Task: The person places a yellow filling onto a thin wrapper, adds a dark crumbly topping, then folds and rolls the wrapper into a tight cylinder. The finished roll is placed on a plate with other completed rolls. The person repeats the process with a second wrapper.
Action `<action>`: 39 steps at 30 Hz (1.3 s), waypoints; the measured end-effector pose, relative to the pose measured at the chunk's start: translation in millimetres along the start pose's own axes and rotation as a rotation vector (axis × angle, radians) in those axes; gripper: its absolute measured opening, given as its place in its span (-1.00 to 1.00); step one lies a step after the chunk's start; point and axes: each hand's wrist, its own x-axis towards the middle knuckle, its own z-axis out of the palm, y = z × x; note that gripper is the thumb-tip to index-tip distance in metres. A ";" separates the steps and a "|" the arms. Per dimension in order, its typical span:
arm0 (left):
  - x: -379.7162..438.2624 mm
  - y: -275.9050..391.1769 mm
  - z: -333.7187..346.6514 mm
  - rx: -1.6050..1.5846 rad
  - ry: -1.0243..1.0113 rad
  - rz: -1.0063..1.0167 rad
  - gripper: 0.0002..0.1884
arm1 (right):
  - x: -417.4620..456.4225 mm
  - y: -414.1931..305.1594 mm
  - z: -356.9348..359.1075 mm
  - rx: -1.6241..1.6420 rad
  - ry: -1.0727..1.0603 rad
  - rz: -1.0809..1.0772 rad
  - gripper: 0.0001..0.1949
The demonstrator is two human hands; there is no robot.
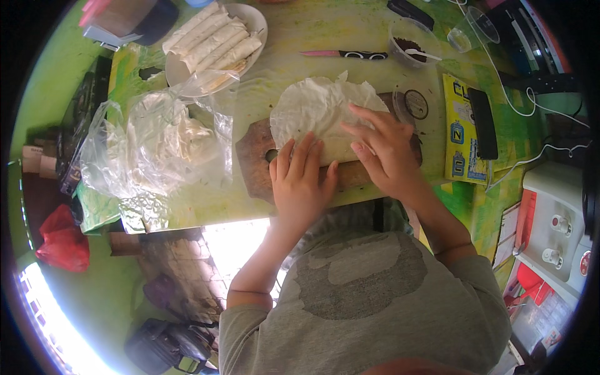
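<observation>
A thin, pale round wrapper sheet (314, 105) lies wrinkled on a wooden cutting board (255, 157), its far edge ragged. My left hand (302, 180) rests on the sheet's near left part, fingers slightly spread. Above its right side is my right hand (386, 152), fingers apart and nothing in them; whether its fingertips touch the sheet I cannot tell. To the left, a clear plastic bag (159, 140) holds more pale sheets. Several rolled wrappers (215, 40) lie on a white oval plate (260, 28) at the far left.
Beyond the board lies a knife (344, 54). A clear tub (415, 44) holds dark crumbs and a white spoon. A round lid (415, 104) sits at the board's right. Farther right are a black phone (483, 124) on a cable and a water dispenser (553, 220).
</observation>
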 end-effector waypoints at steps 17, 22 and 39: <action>2.5 2.2 -5.0 -0.023 -0.229 0.324 -0.41 | -32.2 8.9 -32.0 0.003 0.015 0.481 -0.65; 4.2 4.3 -5.5 -0.026 -0.254 0.299 -0.42 | -26.6 7.9 -21.6 0.033 0.025 0.469 -0.61; 9.1 4.8 -5.0 -0.065 -0.253 0.287 -0.38 | -14.2 23.3 -9.3 0.151 0.043 0.400 -0.61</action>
